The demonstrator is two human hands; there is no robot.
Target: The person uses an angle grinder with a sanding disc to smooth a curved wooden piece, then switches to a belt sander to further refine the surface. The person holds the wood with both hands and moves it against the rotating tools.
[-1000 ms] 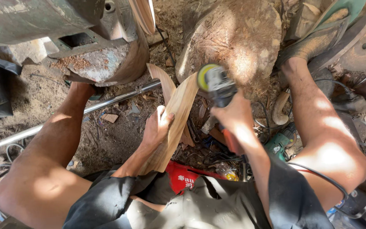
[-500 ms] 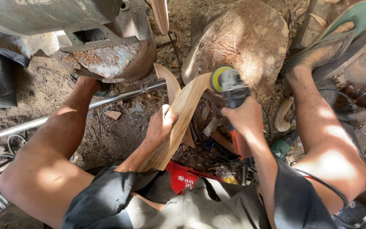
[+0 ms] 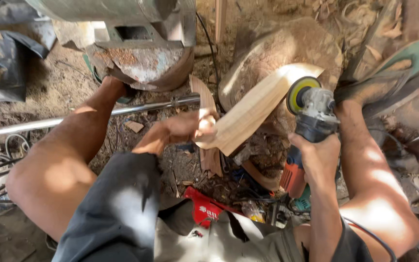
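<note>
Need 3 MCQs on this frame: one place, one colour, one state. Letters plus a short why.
1. Where is the angle grinder's disc relative to the pale curved wooden piece?
A. at its upper right end
B. under its lower end
C. far to its left

2. What colour is the face of the grinder's round disc?
A. red
B. yellow-green
C. white

3. How is the wooden piece held?
A. lying loose on the ground
B. gripped by both hands
C. gripped at its lower end by the left hand

Answers: 1 A, the disc sits by the upper tip. 2 B, its face shows yellow-green. 3 C, the right hand holds the grinder.
</note>
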